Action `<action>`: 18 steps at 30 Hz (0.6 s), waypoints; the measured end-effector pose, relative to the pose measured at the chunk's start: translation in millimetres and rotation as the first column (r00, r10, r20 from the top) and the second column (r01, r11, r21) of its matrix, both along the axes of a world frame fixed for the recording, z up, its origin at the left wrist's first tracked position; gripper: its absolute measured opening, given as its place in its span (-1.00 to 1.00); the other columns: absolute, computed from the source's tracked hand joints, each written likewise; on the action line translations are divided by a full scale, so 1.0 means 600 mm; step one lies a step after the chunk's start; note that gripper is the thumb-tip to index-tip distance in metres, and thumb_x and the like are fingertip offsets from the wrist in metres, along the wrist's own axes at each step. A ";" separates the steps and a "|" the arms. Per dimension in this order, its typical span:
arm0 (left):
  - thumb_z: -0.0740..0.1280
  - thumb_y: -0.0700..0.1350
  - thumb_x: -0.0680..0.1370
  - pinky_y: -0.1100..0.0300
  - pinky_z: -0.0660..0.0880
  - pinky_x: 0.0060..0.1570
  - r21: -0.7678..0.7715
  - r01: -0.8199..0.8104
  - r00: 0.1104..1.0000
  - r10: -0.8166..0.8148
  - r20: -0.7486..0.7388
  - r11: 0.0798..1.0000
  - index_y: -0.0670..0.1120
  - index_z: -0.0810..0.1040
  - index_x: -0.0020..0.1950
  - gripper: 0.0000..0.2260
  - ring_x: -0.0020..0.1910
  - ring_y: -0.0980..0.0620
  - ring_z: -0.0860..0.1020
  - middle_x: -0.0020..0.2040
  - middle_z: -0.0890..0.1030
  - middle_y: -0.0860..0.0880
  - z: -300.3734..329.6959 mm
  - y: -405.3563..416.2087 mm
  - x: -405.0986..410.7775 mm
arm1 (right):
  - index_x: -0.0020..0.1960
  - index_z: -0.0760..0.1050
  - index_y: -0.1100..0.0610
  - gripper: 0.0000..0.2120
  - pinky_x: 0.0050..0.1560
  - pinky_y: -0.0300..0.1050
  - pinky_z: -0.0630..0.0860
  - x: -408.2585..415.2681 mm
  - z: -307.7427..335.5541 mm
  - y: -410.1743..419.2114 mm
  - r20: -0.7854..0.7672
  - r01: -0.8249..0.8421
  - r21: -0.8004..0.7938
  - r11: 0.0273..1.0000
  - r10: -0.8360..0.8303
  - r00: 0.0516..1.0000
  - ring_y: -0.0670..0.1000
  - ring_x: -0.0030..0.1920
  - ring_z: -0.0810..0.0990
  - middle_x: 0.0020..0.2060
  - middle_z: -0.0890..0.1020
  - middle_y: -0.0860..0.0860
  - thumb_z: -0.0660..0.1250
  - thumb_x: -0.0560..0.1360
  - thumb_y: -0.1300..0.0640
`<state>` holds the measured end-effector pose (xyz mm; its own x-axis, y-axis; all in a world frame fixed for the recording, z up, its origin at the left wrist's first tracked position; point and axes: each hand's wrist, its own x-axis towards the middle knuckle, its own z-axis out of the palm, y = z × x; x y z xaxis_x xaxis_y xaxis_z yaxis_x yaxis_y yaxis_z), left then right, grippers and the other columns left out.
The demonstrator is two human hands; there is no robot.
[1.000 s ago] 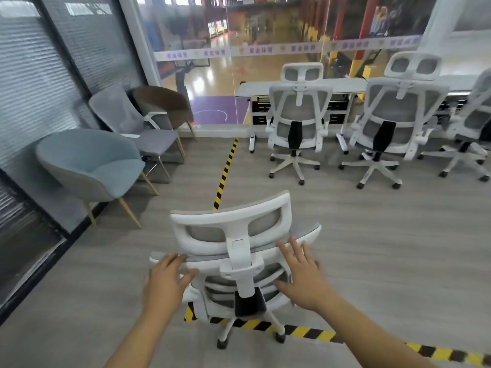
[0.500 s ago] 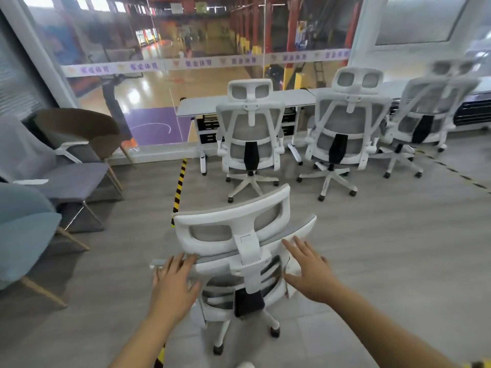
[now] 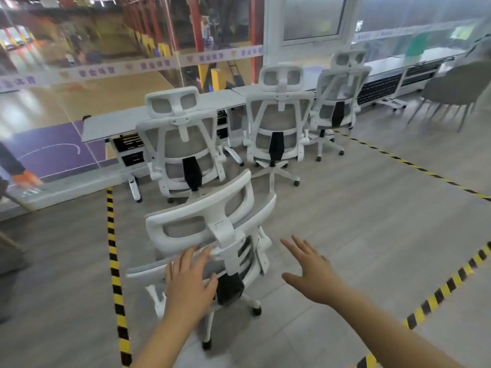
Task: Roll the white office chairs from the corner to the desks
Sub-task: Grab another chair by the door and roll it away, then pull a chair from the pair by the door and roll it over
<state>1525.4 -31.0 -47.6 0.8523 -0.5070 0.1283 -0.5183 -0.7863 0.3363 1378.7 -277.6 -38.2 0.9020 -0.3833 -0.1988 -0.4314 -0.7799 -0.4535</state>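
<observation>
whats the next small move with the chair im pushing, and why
Probably put the right hand back on the near white mesh office chair. That hand hovers open beside it, touching nothing; only the left hand rests on its backrest. The chair sits angled behind the three white chairs at the grey desks, so two hands would steer better.

Even, soft daylight comes through the far glass wall [image 3: 106, 62], with glare on it; shadows are faint, edges bend wide-angle, and the right side smears with motion blur.
</observation>
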 end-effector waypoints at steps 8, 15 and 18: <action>0.24 0.14 0.53 -0.05 -0.01 0.49 -0.026 0.414 0.907 -0.415 -0.071 0.910 0.21 0.11 0.51 -0.42 0.52 -0.02 0.03 0.55 0.13 0.04 0.029 -0.218 -0.102 | 0.55 -0.14 -0.29 -0.30 0.51 0.16 -0.01 -0.236 0.039 -0.077 0.058 0.331 -0.049 0.942 -0.328 0.943 -0.02 0.58 -0.16 0.58 -0.12 -0.18 0.19 0.56 -0.24; 0.19 0.39 0.46 -0.04 0.00 0.49 -0.032 0.735 0.662 -0.727 -0.181 0.678 0.30 0.10 0.48 -0.37 0.54 -0.02 -0.01 0.57 0.06 0.08 0.070 -0.382 -0.397 | 0.55 -0.07 -0.28 -0.30 0.51 0.08 -0.03 -0.607 0.062 -0.055 0.122 0.699 -0.043 0.714 -0.691 0.713 -0.06 0.58 -0.13 0.58 -0.05 -0.20 0.19 0.53 -0.30; 0.16 0.41 0.46 -0.06 -0.04 0.48 -0.003 0.842 0.531 -0.830 -0.173 0.539 0.31 0.07 0.49 -0.36 0.55 -0.01 -0.06 0.57 0.01 0.11 0.087 -0.428 -0.564 | 0.54 -0.05 -0.28 -0.31 0.51 0.07 0.00 -0.788 0.056 -0.017 0.119 0.818 -0.029 0.574 -0.811 0.573 -0.07 0.58 -0.11 0.57 -0.03 -0.21 0.19 0.53 -0.31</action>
<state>1187.0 -287.9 4.7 0.0379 -0.9991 -0.0201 -0.9050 -0.0428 0.4233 905.6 -287.9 -4.7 0.2122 -0.9740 -0.0790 -0.8652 -0.1497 -0.4786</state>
